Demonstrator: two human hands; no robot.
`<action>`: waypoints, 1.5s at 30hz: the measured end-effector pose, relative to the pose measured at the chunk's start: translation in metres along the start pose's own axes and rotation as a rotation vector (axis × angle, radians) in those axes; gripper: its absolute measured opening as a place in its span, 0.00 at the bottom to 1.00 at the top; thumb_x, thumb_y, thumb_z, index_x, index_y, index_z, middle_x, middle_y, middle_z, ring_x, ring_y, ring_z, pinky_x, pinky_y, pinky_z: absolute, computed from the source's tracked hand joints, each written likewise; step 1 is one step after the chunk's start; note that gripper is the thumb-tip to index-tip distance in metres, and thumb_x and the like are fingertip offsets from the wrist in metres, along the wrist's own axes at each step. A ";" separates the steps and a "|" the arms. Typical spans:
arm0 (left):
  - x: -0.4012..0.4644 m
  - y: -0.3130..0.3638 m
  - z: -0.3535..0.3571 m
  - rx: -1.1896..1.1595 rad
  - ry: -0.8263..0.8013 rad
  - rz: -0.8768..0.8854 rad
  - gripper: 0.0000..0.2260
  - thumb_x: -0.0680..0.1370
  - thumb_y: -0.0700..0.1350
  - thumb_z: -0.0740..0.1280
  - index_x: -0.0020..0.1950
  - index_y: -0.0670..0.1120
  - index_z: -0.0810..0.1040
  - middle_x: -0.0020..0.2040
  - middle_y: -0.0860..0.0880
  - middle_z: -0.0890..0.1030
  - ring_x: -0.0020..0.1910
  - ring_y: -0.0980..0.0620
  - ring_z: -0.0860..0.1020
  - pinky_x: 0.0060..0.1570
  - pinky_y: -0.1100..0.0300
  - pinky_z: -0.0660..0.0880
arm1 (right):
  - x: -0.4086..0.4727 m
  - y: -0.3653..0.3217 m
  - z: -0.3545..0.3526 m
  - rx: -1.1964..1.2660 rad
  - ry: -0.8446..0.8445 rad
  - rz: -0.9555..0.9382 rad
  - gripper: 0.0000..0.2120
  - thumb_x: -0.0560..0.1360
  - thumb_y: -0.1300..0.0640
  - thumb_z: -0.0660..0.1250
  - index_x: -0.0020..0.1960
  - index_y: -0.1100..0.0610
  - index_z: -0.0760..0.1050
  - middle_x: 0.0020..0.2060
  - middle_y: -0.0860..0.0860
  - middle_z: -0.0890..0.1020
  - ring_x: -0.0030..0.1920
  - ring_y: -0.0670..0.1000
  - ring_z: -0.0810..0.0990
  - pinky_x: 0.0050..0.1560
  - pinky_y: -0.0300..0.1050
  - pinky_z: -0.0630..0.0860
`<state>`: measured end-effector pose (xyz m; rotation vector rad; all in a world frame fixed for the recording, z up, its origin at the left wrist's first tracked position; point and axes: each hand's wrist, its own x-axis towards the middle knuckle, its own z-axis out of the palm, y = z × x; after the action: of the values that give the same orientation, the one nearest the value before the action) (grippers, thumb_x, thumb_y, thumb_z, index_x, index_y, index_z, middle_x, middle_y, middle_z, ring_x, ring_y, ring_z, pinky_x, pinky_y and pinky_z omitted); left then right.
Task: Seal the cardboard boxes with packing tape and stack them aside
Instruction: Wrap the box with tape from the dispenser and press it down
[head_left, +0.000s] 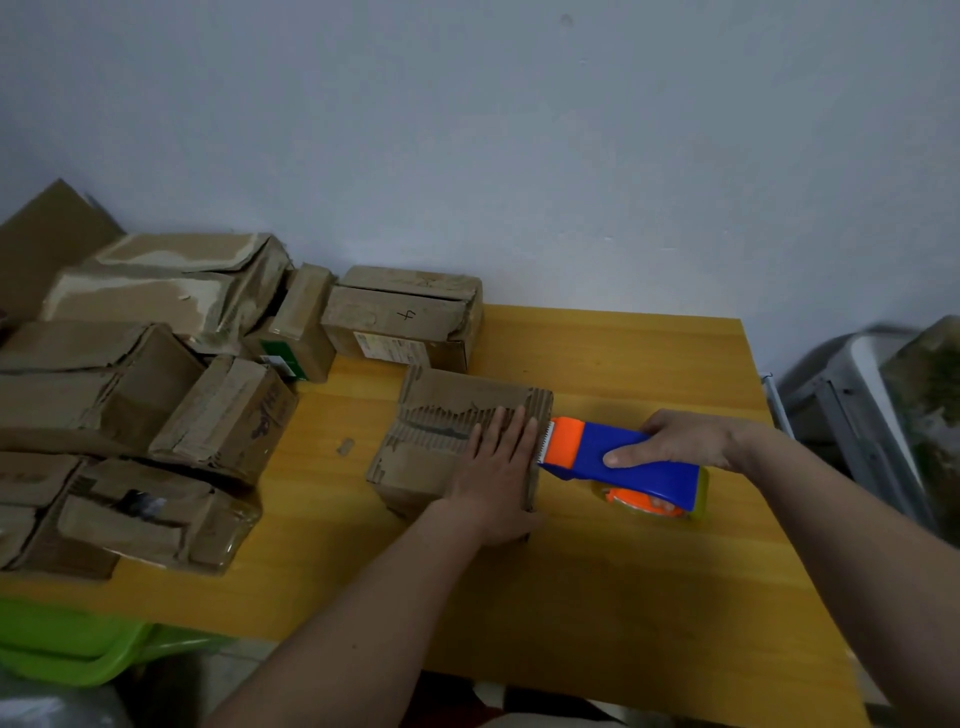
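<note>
Cardboard box (441, 441), worn and torn, under flat left hand (498, 467); right hand (680, 441) grips tape dispenser (623, 462).

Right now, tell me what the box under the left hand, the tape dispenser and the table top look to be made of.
Box: corrugated cardboard, matte brown; torn top skin bares the ribbed fluting.
Tape dispenser: moulded plastic, smooth blue body with an orange head; the toothed blade looks metallic, though that is unclear.
Table: wood or wood-look laminate, yellow with printed-looking grain and a slight sheen.
</note>
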<state>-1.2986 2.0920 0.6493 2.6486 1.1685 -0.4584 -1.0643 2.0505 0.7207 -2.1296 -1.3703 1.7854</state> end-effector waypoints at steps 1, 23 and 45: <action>0.000 0.000 0.000 -0.002 -0.003 -0.001 0.49 0.75 0.64 0.64 0.77 0.47 0.30 0.77 0.47 0.30 0.75 0.46 0.30 0.76 0.45 0.37 | 0.000 0.003 -0.002 -0.016 -0.011 0.003 0.33 0.57 0.34 0.77 0.53 0.55 0.76 0.43 0.50 0.85 0.46 0.51 0.84 0.44 0.43 0.79; -0.009 -0.033 -0.001 -0.061 0.080 -0.222 0.35 0.75 0.70 0.36 0.77 0.56 0.32 0.77 0.47 0.30 0.75 0.44 0.29 0.74 0.42 0.35 | -0.008 0.014 -0.016 -0.087 0.034 -0.005 0.31 0.62 0.36 0.73 0.52 0.60 0.80 0.43 0.54 0.86 0.44 0.53 0.84 0.46 0.44 0.80; 0.000 -0.056 -0.005 -0.351 0.315 -0.844 0.34 0.81 0.60 0.55 0.78 0.39 0.52 0.73 0.40 0.64 0.71 0.43 0.63 0.69 0.51 0.59 | -0.020 0.018 -0.014 -0.140 -0.033 0.102 0.29 0.63 0.39 0.74 0.54 0.58 0.78 0.45 0.54 0.85 0.46 0.54 0.84 0.49 0.47 0.80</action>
<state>-1.3397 2.1309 0.6499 1.8698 2.2127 0.0664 -1.0412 2.0334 0.7307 -2.2891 -1.4601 1.8191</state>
